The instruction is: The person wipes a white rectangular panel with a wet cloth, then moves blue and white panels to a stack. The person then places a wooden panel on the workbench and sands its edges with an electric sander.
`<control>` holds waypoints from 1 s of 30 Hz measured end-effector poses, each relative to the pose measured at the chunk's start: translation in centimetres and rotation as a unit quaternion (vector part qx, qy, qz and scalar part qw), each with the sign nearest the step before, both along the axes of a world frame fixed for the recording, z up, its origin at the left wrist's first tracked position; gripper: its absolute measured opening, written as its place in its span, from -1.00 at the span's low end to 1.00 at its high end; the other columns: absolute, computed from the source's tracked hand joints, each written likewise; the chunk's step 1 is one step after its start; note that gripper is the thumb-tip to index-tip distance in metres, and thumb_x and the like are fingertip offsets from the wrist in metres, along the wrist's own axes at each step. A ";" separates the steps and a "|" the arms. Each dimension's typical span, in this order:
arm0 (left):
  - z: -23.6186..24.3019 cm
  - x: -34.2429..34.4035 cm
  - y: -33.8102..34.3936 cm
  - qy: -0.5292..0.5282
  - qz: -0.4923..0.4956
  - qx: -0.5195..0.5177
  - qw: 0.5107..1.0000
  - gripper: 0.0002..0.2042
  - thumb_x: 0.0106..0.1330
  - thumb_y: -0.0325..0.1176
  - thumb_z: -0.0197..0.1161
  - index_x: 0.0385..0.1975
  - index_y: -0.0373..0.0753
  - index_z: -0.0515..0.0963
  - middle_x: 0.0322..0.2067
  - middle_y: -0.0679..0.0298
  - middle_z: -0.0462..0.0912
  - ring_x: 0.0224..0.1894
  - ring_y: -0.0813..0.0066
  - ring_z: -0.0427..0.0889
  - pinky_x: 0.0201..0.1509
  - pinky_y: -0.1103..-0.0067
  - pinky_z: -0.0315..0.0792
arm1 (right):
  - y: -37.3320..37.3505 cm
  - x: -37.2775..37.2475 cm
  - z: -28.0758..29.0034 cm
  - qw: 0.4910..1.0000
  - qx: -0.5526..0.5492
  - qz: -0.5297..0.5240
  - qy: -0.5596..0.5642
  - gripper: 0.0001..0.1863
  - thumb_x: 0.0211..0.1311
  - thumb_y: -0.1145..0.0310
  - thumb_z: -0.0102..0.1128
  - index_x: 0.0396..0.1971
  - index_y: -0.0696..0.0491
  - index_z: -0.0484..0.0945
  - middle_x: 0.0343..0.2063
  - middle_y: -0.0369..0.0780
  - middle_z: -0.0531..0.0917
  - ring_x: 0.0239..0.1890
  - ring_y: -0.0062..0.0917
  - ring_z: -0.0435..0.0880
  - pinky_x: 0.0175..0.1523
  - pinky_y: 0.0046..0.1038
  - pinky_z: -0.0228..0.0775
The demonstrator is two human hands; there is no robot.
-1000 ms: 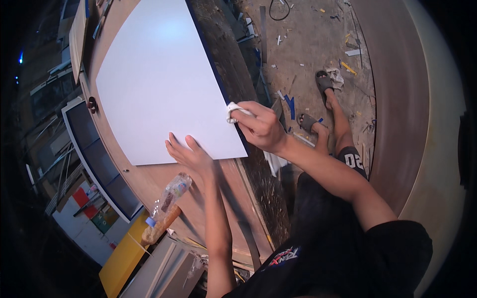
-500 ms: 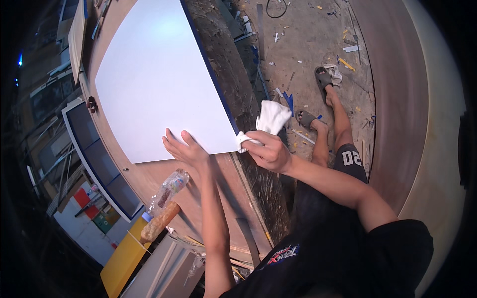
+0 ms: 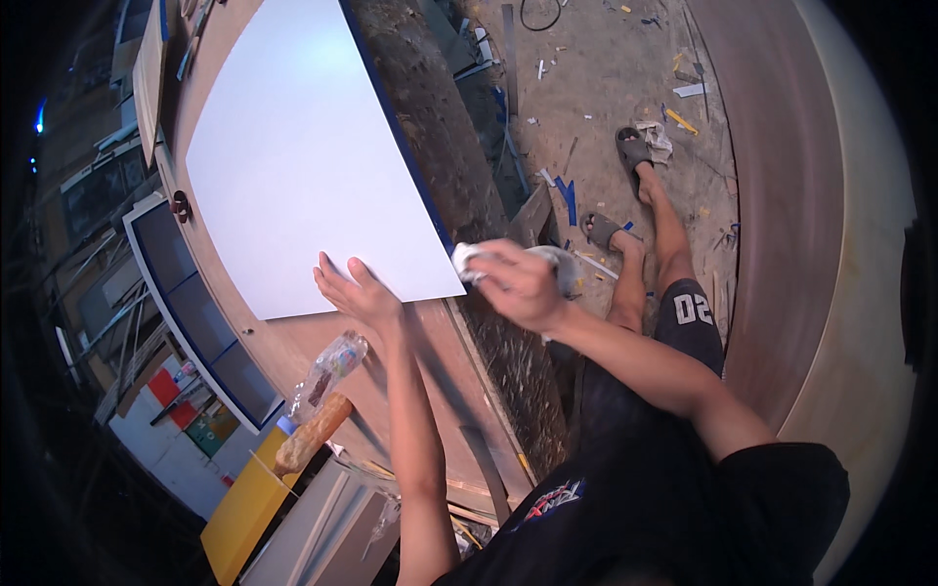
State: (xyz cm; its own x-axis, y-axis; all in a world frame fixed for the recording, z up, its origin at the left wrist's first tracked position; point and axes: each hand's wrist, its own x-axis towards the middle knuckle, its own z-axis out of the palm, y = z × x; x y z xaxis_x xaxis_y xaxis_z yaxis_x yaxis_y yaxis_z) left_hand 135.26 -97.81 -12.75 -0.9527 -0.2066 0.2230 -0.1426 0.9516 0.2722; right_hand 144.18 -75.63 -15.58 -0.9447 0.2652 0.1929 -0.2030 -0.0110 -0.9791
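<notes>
A large white panel (image 3: pixel 303 156) with a dark blue edge strip (image 3: pixel 401 132) lies on the wooden workbench (image 3: pixel 415 342). My left hand (image 3: pixel 360 293) rests on the panel's near edge, fingers stretched and thumb apart, holding nothing. My right hand (image 3: pixel 518 283), somewhat blurred, pinches a white cloth (image 3: pixel 467 259) against the blue edge close to the panel's near right corner. Part of the cloth trails behind the fingers on the right.
A clear plastic bottle (image 3: pixel 327 371) with a blue cap lies on the bench beside a rough brownish roll-shaped piece (image 3: pixel 315 433). Scraps and offcuts (image 3: pixel 567 200) litter the floor at the right. A blue-framed panel (image 3: pixel 210 313) stands left of the bench.
My right hand has shifted slightly left and up along the blue edge with the cloth, whose loose end has swung down behind the hand. My left hand stays nearly in place.
</notes>
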 end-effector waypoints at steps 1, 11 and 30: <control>0.1 -0.3 0.3 -0.005 -0.005 0.003 1.000 -0.40 0.52 0.02 -0.12 0.39 -0.29 0.20 0.41 -0.14 0.08 0.49 -0.07 0.00 0.50 0.09 -0.12 | -1.7 0.8 -0.5 0.999 0.007 -0.038 -0.012 -0.73 0.03 0.64 0.30 -0.19 0.17 0.64 -0.21 -0.10 0.65 -0.25 -0.26 0.71 -0.21 -0.37 0.55; 1.1 -0.1 2.0 -0.047 0.038 -0.027 0.998 -0.41 0.54 -0.07 -0.21 0.42 -0.37 0.12 0.42 -0.20 0.05 0.50 -0.11 -0.01 0.51 0.10 -0.11 | -2.1 -0.6 1.7 0.992 -0.024 -0.070 -0.100 -0.77 0.09 0.59 0.42 -0.22 0.27 0.67 -0.37 -0.09 0.68 -0.39 -0.38 0.69 -0.30 -0.46 0.48; 0.5 -0.4 0.8 -0.057 0.019 -0.017 0.998 -0.36 0.50 0.00 -0.20 0.45 -0.31 0.06 0.45 -0.18 -0.06 0.51 -0.15 -0.10 0.49 -0.04 -0.24 | -3.6 -2.2 1.8 0.990 0.033 -0.123 -0.057 -0.74 0.10 0.60 0.30 -0.16 0.21 0.63 -0.38 -0.10 0.62 -0.43 -0.28 0.68 -0.37 -0.38 0.48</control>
State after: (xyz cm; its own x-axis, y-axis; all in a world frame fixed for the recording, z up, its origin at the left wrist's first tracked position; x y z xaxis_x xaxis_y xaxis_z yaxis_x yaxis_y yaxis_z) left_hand 134.82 -97.05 -12.28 -0.9638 -0.2381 0.1201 -0.2080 0.9530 0.2202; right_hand 142.01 -79.20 -13.73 -0.8695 0.4809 0.1130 -0.0788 0.0908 -0.9928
